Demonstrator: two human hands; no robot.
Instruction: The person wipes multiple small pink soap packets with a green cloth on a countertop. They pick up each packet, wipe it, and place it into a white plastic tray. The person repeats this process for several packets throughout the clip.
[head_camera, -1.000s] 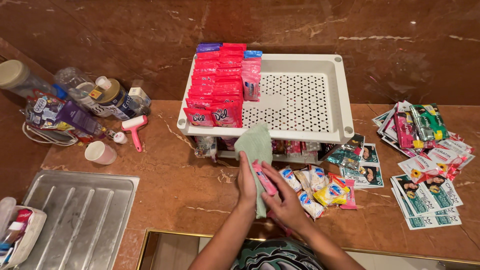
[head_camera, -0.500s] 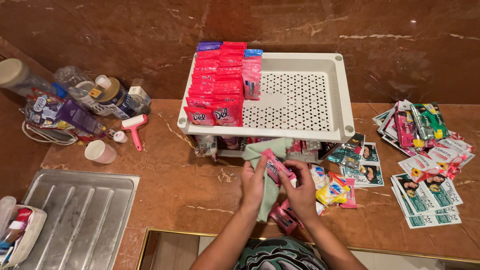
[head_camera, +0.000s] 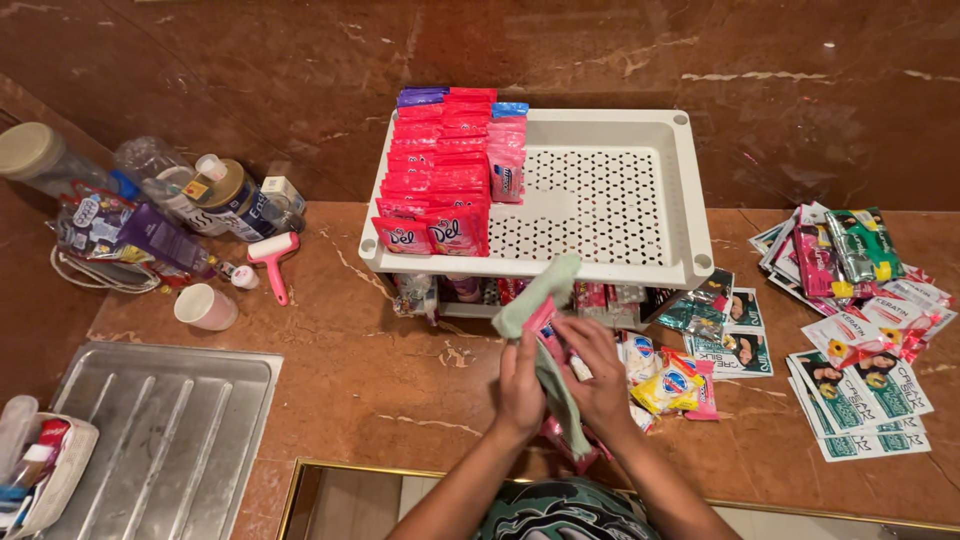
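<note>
The green cloth (head_camera: 535, 300) now folds around the pink sachet (head_camera: 545, 322); left hand (head_camera: 522, 385) and right hand (head_camera: 600, 375) each close their grip on it.

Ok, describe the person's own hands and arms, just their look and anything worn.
Both forearms are bare, with no sleeves reaching them. The left hand and right hand wear no gloves; no rings, watch or bracelets can be seen. At the bottom edge shows a dark garment with a green and white pattern.
</note>
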